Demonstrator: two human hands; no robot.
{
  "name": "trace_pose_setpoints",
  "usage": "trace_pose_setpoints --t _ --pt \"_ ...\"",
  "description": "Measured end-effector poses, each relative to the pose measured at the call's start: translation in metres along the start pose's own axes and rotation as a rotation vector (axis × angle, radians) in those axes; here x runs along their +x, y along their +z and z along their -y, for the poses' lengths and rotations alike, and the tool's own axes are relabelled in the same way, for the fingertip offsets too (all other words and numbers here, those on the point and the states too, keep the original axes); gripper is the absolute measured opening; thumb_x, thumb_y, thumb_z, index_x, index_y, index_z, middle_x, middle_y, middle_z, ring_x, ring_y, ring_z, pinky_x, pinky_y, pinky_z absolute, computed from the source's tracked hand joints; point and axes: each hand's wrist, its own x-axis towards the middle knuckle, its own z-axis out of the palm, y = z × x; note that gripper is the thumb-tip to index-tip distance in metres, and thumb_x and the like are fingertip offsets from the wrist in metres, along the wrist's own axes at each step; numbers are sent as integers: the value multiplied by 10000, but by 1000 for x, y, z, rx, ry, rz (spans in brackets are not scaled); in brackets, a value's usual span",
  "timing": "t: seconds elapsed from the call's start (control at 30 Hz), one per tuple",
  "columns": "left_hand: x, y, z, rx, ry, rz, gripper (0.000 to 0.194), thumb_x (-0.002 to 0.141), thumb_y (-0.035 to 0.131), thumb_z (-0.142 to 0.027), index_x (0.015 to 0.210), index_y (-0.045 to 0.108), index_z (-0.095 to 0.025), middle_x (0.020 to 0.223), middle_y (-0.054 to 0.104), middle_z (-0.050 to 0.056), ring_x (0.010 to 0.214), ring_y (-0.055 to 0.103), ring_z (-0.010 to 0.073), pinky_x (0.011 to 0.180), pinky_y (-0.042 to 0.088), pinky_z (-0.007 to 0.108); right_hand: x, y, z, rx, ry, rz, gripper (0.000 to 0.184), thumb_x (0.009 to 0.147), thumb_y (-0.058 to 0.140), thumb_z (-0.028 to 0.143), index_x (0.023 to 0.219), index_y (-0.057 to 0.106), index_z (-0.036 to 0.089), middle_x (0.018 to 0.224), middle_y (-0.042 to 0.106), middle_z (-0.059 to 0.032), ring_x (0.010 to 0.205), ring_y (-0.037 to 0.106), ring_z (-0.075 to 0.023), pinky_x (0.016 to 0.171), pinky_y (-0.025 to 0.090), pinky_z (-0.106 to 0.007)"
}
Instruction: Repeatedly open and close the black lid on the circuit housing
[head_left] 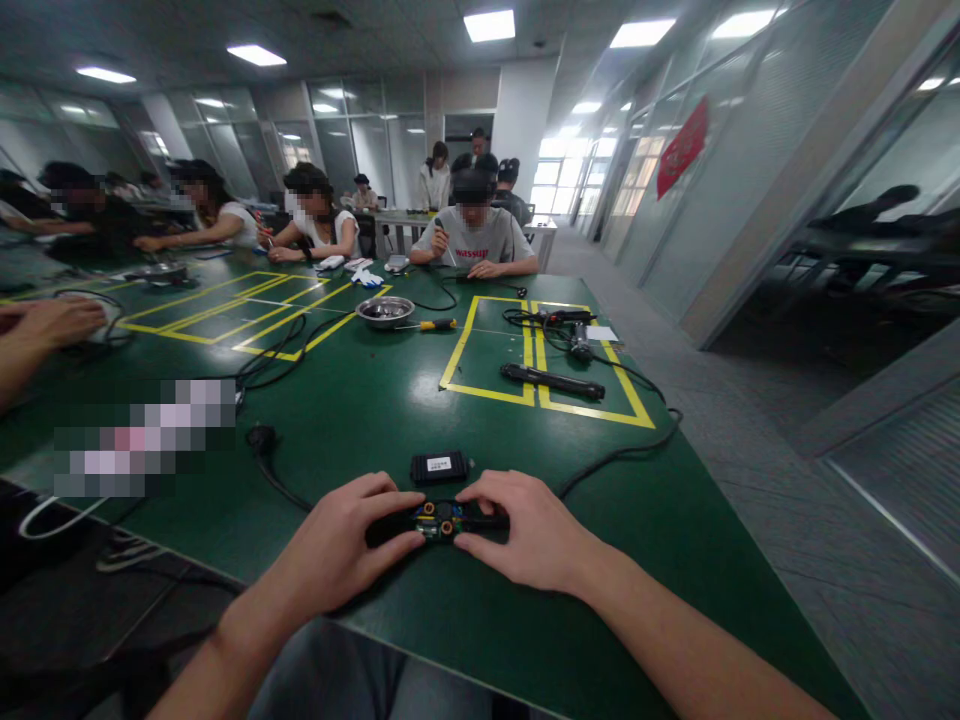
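Close to the table's near edge lies a small circuit board (439, 520) with copper coils, seated in a black casing. My left hand (356, 535) pinches its left end between thumb and fingers. At the opposite end my right hand (525, 530) grips it the same way, where a black cable seems to come in. Just beyond the board rests a black casing cover (439, 466) with a white label, touched by neither hand. The parts of the casing under my fingers are hidden.
A black plug (261, 440) on a cord lies left. Farther off are a metal bowl (385, 312), a yellow-black screwdriver (438, 325), a black bar-shaped tool (553, 381) and a corded tool (579, 340) within yellow tape. Several people sit around the green table (360, 400).
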Motion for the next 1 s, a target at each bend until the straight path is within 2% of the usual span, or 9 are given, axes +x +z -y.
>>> trace_pose_setpoints --t 0.2,0.3,0.37,0.5,0.63,0.73,0.83,0.93,1.0 --pt "0 -5 -5 -59 29 -48 228 1020 679 -313 1200 790 -228 908 744 33 811 711 196 722 524 274 -1 -3 2 34 -45 -13 271 879 828 266 1130 742 212 862 640 -3 778 609 -197 750 448 -331" --pt "0 -9 -7 -118 32 -97 175 1033 559 -230 1008 730 -199 836 713 21 731 671 171 684 506 263 -1 -5 2 78 -73 -56 140 906 727 186 1039 685 197 844 610 0 738 580 -180 705 428 -314" --pt "1 -10 -6 -143 48 -103 201 1033 531 -202 911 691 -202 851 717 28 761 679 171 709 517 263 -1 -5 2 90 -95 -77 94 901 669 125 936 628 201 828 597 0 726 567 -174 693 418 -307" --pt "1 -10 -3 -140 59 -89 212 1030 539 -182 882 688 -209 910 737 42 829 697 184 768 544 283 -1 -4 0 73 -122 -69 158 907 639 100 848 549 216 818 592 -3 736 567 -178 694 405 -310" --pt "7 -16 -11 31 64 -86 199 976 589 -160 842 724 -221 1089 764 82 1014 696 261 901 558 397 -1 -3 -2 18 -117 -53 161 920 639 114 852 539 220 842 604 -11 763 565 -190 717 395 -323" --pt "26 -15 -20 109 18 -76 182 983 635 -188 949 806 -241 1302 741 100 1191 670 322 1028 540 497 -1 -2 -2 -21 -111 -62 154 919 636 122 855 536 220 843 606 -12 767 551 -195 738 385 -334" --pt "53 -6 -22 94 -62 -4 300 989 699 -202 1256 813 -279 1434 714 98 1290 662 332 1126 520 521 -1 -1 -2 -26 -107 -75 162 880 639 108 853 525 221 838 605 -8 765 544 -195 751 380 -336" --pt "70 -1 -18 130 -100 123 356 974 742 -198 1316 805 -271 1350 770 96 1204 706 335 1071 557 501 -1 -2 -1 -21 -72 -85 217 793 649 72 847 505 225 807 585 5 751 539 -194 736 369 -326" --pt "68 -4 -17 114 -92 105 352 984 721 -179 1317 803 -258 1298 789 90 1161 717 312 1049 568 468 -1 -2 0 -30 -51 -88 253 751 654 67 832 480 231 781 563 13 736 530 -193 722 360 -320"
